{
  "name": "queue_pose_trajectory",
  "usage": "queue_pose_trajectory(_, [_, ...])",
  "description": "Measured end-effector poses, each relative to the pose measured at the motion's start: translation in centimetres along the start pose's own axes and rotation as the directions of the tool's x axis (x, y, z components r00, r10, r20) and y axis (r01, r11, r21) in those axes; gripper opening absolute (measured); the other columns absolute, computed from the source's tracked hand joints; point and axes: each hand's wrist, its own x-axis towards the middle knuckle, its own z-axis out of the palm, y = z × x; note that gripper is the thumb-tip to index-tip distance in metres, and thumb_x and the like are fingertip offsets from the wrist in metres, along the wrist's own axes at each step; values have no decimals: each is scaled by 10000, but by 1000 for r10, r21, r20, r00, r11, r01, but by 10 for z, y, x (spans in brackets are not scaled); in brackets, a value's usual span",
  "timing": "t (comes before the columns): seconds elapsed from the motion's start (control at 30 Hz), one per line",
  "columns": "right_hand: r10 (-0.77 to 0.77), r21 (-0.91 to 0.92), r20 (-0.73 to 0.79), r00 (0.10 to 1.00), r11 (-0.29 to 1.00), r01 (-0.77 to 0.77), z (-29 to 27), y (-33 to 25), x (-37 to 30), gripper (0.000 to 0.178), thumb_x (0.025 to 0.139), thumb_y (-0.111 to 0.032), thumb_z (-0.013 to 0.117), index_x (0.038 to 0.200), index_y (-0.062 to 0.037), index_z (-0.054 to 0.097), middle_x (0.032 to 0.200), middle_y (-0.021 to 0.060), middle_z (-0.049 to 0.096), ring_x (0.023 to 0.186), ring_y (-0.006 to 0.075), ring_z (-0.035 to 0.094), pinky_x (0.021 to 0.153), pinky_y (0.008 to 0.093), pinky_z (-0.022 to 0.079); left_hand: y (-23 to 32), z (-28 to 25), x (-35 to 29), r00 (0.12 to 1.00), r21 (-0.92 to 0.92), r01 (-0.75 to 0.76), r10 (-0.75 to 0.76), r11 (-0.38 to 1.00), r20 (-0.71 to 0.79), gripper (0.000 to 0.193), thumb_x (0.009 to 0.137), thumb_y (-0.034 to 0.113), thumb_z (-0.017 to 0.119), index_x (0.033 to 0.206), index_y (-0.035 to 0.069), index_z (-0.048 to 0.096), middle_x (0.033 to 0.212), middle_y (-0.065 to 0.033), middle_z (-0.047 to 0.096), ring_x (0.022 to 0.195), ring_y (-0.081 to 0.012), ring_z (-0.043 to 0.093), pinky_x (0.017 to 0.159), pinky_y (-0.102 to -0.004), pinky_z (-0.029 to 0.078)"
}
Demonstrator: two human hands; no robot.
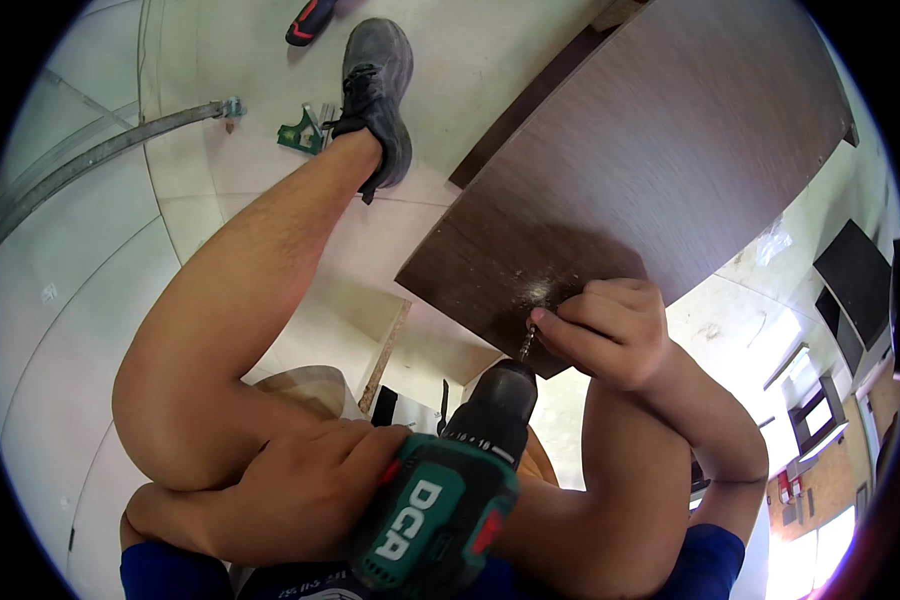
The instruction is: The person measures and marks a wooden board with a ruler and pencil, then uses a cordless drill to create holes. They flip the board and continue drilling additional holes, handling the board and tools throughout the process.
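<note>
A green and black cordless drill (425, 500) lies in my left hand (315, 475), whose fingers are closed around it; the grip itself is hidden. From its black chuck (505, 395), a thin metal bit (526, 345) points up to the near end of a dark brown wood-grain board (610, 170). My right hand (615, 330) is closed beside the bit, one fingertip at its front end; anything pinched there is too small to name. Pale dust (538, 292) lies on the board just beyond that fingertip.
My bent leg (240, 270) and dark shoe (378, 70) fill the left side. Near the shoe are a green-handled square (305, 130) and a red-black tool handle (310, 22). A grey hose-like strip (120, 135) curves at far left. A raw-edged panel (385, 350) stands below the board.
</note>
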Motion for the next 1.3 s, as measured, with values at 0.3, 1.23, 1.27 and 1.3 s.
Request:
queue_pose_trajectory(0.3, [25,-191,88,996,981,-7,-2,-3,2,103,695,-41,723,768,-55,653,686,10,502,532,117,501,419,246,368,-3,26,4,997,42,30,-26,999,-73,420,735,148,651,1095,-53,573,806,-134,612,738,-267,654,620,-347,535])
queue_pose_trajectory(1.23, [800,664,-596,77,544,-513,-61,-23,-141,329,908,-5,585,1233,42,558,1052,63,614,699,87,550,600,221,458,58,28,26,971,-58,171,-178,984,-157,955,674,224,811,1473,44,320,1082,-190,683,948,-348,690,828,-357,533])
queue_pose_trajectory(1.27, [822,671,-559,107,525,-524,-62,-19,-141,326,913,-21,590,1235,22,564,1071,57,620,723,77,562,616,216,468,57,35,26,963,-49,206,-211,977,-170,942,679,211,802,1472,43,323,1078,-188,684,949,-349,690,831,-352,531])
queue_pose_trajectory(1.3, [844,700,-525,109,501,-510,-63,-16,-144,340,916,-51,603,1250,2,562,1082,54,622,731,63,567,630,211,474,61,40,29,955,-38,236,-239,971,-177,928,684,198,793,1471,43,325,1075,-187,685,950,-350,691,834,-347,528])
